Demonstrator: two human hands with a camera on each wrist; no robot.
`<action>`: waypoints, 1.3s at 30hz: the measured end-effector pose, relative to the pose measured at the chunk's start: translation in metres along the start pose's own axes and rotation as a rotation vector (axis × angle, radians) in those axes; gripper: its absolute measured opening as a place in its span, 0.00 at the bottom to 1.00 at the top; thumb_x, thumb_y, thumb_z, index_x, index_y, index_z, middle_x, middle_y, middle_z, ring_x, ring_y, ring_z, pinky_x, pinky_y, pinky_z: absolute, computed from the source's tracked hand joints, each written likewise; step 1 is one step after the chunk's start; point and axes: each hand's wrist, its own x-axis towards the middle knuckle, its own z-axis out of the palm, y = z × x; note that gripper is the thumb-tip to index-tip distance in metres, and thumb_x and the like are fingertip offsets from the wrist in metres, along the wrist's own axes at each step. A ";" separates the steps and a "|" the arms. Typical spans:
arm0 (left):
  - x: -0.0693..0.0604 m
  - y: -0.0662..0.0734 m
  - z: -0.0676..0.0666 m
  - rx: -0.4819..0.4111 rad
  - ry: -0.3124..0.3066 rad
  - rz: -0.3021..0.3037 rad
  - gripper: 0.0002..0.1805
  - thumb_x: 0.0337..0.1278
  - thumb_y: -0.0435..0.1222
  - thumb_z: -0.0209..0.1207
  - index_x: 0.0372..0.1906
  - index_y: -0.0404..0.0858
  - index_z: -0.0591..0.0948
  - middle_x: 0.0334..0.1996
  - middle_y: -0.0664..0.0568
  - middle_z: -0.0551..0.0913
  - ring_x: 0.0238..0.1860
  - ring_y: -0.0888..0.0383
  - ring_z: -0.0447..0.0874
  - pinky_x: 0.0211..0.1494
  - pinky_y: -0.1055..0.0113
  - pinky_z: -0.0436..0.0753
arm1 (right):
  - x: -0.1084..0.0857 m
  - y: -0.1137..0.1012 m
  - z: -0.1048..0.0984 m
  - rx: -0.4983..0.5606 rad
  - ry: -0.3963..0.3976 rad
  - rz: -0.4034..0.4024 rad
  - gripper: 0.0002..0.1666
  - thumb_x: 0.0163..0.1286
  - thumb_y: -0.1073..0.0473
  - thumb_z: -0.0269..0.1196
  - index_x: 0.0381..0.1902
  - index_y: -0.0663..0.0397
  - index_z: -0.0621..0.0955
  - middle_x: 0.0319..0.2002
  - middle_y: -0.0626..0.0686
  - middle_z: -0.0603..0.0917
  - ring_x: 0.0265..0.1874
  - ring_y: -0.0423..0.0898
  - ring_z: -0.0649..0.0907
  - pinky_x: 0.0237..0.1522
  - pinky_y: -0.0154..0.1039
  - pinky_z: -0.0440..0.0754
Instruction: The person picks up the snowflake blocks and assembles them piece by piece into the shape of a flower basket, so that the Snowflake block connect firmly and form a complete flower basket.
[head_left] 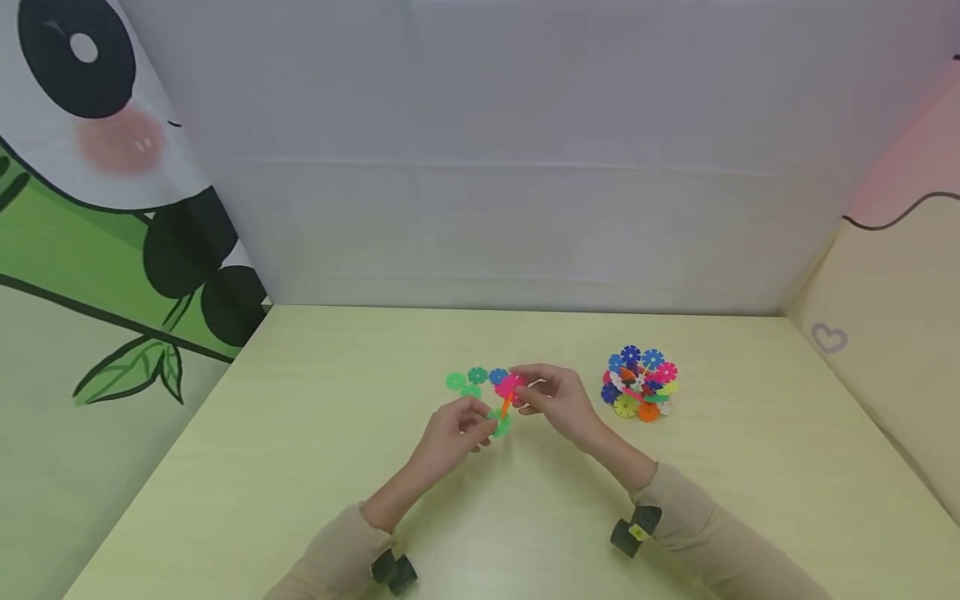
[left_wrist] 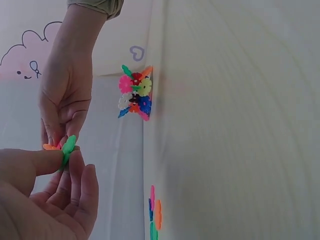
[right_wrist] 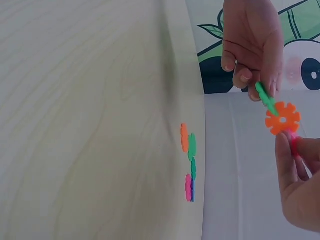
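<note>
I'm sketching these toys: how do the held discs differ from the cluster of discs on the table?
The cluster packs many discs; the held discs are few.
The cluster includes blue and yellow; the held discs show green, orange and pink.
The cluster rests on the table; the held discs are off it, in the left hand and right hand.
Both have notched edges.
</note>
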 end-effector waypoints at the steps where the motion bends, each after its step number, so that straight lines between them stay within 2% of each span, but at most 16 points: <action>1: 0.000 -0.002 -0.001 -0.001 -0.003 -0.010 0.10 0.66 0.33 0.58 0.44 0.27 0.77 0.37 0.34 0.88 0.35 0.41 0.87 0.36 0.67 0.86 | 0.002 0.001 0.000 -0.004 -0.015 -0.004 0.20 0.70 0.70 0.58 0.59 0.75 0.76 0.44 0.72 0.81 0.31 0.32 0.85 0.38 0.33 0.88; 5: -0.003 -0.008 -0.010 0.005 0.017 -0.049 0.10 0.66 0.32 0.58 0.44 0.27 0.77 0.38 0.34 0.88 0.35 0.43 0.88 0.37 0.65 0.87 | 0.017 0.010 -0.006 -0.054 -0.038 0.005 0.20 0.73 0.66 0.57 0.59 0.73 0.76 0.43 0.73 0.81 0.33 0.42 0.88 0.38 0.38 0.89; 8: -0.007 -0.008 -0.017 0.009 0.038 -0.080 0.10 0.65 0.31 0.58 0.44 0.27 0.77 0.37 0.34 0.88 0.34 0.45 0.87 0.38 0.63 0.87 | 0.034 0.022 -0.012 -0.156 -0.032 0.041 0.19 0.73 0.64 0.57 0.57 0.72 0.77 0.44 0.71 0.82 0.36 0.55 0.88 0.38 0.41 0.89; 10: -0.010 -0.008 -0.021 0.010 0.042 -0.094 0.09 0.65 0.31 0.58 0.44 0.26 0.77 0.37 0.34 0.88 0.33 0.46 0.87 0.38 0.62 0.88 | 0.047 0.031 -0.014 -0.243 -0.043 0.074 0.18 0.71 0.65 0.60 0.54 0.72 0.79 0.43 0.69 0.83 0.38 0.60 0.86 0.37 0.43 0.89; 12: -0.013 -0.008 -0.024 0.014 0.037 -0.102 0.10 0.65 0.31 0.57 0.43 0.26 0.77 0.36 0.34 0.88 0.33 0.47 0.87 0.38 0.62 0.88 | 0.058 0.039 -0.014 -0.318 -0.062 0.117 0.17 0.68 0.66 0.62 0.52 0.71 0.80 0.41 0.66 0.84 0.37 0.60 0.86 0.36 0.43 0.89; 15: -0.016 -0.008 -0.026 0.024 0.033 -0.118 0.10 0.65 0.31 0.57 0.43 0.26 0.77 0.36 0.35 0.88 0.33 0.48 0.87 0.38 0.62 0.88 | 0.070 0.048 -0.011 -0.387 -0.089 0.180 0.16 0.64 0.67 0.66 0.49 0.69 0.82 0.39 0.62 0.84 0.35 0.53 0.85 0.34 0.39 0.88; 18: -0.019 -0.009 -0.029 0.031 0.046 -0.137 0.09 0.65 0.31 0.57 0.43 0.27 0.77 0.36 0.36 0.88 0.33 0.49 0.87 0.38 0.62 0.88 | 0.079 0.053 -0.007 -0.417 -0.102 0.227 0.19 0.63 0.65 0.67 0.51 0.66 0.82 0.40 0.60 0.83 0.33 0.46 0.82 0.32 0.34 0.85; 22: -0.021 -0.011 -0.031 0.022 0.041 -0.141 0.09 0.66 0.31 0.57 0.43 0.26 0.77 0.35 0.34 0.87 0.33 0.49 0.87 0.37 0.62 0.87 | 0.090 0.062 0.000 -0.485 -0.113 0.256 0.23 0.64 0.60 0.68 0.56 0.63 0.81 0.40 0.58 0.82 0.29 0.43 0.77 0.29 0.30 0.78; 25: -0.022 -0.012 -0.032 0.010 0.023 -0.126 0.09 0.66 0.31 0.56 0.43 0.26 0.77 0.35 0.34 0.87 0.33 0.51 0.86 0.37 0.63 0.87 | 0.094 0.068 0.004 -0.564 -0.123 0.253 0.23 0.64 0.58 0.69 0.55 0.60 0.82 0.37 0.56 0.82 0.29 0.43 0.75 0.30 0.29 0.73; 28: -0.022 -0.011 -0.032 0.001 0.015 -0.115 0.10 0.66 0.31 0.56 0.43 0.26 0.77 0.35 0.34 0.87 0.32 0.53 0.85 0.37 0.63 0.87 | 0.095 0.069 0.005 -0.601 -0.114 0.243 0.20 0.62 0.58 0.70 0.51 0.60 0.84 0.37 0.57 0.83 0.33 0.45 0.76 0.33 0.32 0.73; 35: -0.023 -0.007 -0.029 -0.012 0.016 -0.127 0.11 0.66 0.33 0.57 0.43 0.26 0.76 0.35 0.35 0.87 0.32 0.54 0.84 0.37 0.63 0.87 | 0.085 0.056 0.000 -0.542 -0.040 0.254 0.13 0.60 0.64 0.70 0.43 0.61 0.82 0.43 0.61 0.84 0.42 0.52 0.82 0.42 0.40 0.81; 39: -0.023 -0.007 -0.028 -0.018 0.020 -0.131 0.10 0.66 0.32 0.57 0.43 0.26 0.76 0.35 0.35 0.87 0.32 0.53 0.85 0.38 0.63 0.87 | 0.076 0.047 -0.006 -0.508 -0.016 0.176 0.10 0.61 0.69 0.68 0.41 0.63 0.81 0.41 0.62 0.84 0.41 0.54 0.83 0.42 0.41 0.83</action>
